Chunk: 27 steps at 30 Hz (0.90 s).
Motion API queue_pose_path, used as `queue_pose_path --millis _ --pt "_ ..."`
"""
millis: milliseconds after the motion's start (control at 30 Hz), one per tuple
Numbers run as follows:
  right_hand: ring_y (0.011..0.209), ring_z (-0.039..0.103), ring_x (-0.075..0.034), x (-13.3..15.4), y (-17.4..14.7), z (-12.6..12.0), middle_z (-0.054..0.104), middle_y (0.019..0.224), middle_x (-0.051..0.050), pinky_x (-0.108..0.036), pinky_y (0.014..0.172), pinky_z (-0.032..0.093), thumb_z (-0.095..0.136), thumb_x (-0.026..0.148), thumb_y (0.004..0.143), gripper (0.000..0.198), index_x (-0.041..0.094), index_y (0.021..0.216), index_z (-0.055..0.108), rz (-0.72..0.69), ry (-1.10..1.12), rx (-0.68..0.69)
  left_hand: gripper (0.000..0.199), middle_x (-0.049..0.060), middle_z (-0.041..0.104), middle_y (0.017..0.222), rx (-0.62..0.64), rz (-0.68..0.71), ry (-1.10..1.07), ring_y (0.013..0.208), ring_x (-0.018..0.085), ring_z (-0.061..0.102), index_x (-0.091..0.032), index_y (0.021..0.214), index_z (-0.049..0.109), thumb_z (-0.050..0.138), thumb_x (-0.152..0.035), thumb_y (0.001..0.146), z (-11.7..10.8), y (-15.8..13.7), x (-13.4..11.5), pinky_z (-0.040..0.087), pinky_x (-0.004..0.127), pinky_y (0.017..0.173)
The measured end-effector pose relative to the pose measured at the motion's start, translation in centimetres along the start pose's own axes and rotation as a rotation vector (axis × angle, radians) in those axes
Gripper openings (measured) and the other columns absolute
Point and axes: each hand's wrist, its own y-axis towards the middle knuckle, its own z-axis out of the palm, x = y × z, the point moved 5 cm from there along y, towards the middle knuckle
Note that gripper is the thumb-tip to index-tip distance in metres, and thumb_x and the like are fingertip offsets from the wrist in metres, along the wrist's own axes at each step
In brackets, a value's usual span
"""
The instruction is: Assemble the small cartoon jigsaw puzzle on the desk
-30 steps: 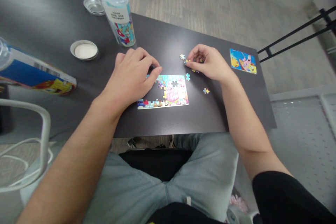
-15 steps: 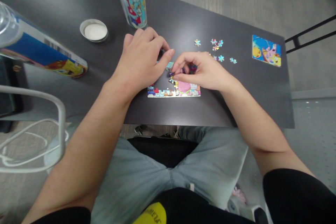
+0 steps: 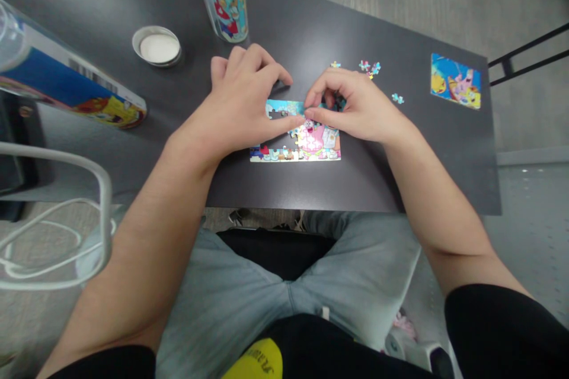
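A partly assembled jigsaw puzzle [image 3: 319, 154] lies flat on the dark table, with a pink cartoon figure at its right and a gap in its left part where the tabletop shows. My left hand [image 3: 244, 98] rests over its left side, fingers spread and thumb stretched across the gap to the pink figure. Over the upper right part is my right hand [image 3: 355, 103], thumb and forefinger closed together at the puzzle's upper middle. Whatever sits between those fingertips is hidden. Beyond the right hand lie several loose puzzle pieces [image 3: 376, 68] and a single piece [image 3: 398, 98].
A cartoon picture card [image 3: 456, 81] lies at the table's right end. A clear tube with a printed label [image 3: 229, 12] stands behind my left hand. Farther left are a round lid [image 3: 159, 48] and a second blue-and-yellow tube [image 3: 75, 80]. A white cable [image 3: 104, 207] loops at the left.
My right hand has shifted right and slightly away from me, uncovering more of the pink figure. My left thumb has come down and across the puzzle.
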Motion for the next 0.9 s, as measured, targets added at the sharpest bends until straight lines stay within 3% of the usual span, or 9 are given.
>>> queue_pose_path --millis 133,267,467,900 --pt "0.098 0.070 -0.028 -0.05 0.08 0.13 0.085 0.108 -0.007 -0.045 0.091 0.056 0.103 0.057 0.104 0.032 0.029 0.108 0.088 0.011 -0.050 0.010 0.086 0.011 0.075 0.169 0.009 -0.010 0.013 0.159 0.054 0.053 -0.041 0.160 0.087 0.074 -0.094 0.092 -0.13 0.08 0.20 0.036 0.079 0.135" --pt "0.100 0.070 -0.030 0.14 0.23 0.22 0.083 0.106 -0.008 -0.047 0.091 0.055 0.103 0.058 0.102 0.031 0.031 0.104 0.088 0.056 -0.057 0.021 0.078 0.010 0.075 0.173 0.006 -0.037 0.004 0.163 0.054 0.054 -0.042 0.157 0.089 0.082 -0.086 0.093 -0.56 -0.08 0.02 0.037 0.078 0.141" --pt "0.101 0.070 -0.033 0.28 0.24 0.29 0.084 0.106 -0.009 -0.049 0.094 0.055 0.103 0.065 0.099 0.036 0.033 0.102 0.087 0.113 -0.014 0.005 0.067 0.008 0.081 0.165 -0.013 -0.050 -0.020 0.164 0.054 0.057 -0.054 0.150 0.090 0.088 -0.080 0.089 -0.85 -0.14 -0.50 0.037 0.081 0.141" --pt "0.103 0.072 -0.032 0.18 0.08 0.37 0.084 0.109 -0.009 -0.047 0.094 0.053 0.103 0.057 0.103 0.031 0.031 0.106 0.087 0.089 -0.017 0.004 0.069 0.011 0.078 0.170 0.001 -0.043 -0.008 0.164 0.056 0.059 -0.046 0.150 0.092 0.083 -0.080 0.091 -0.95 -0.06 -0.71 0.037 0.081 0.140"
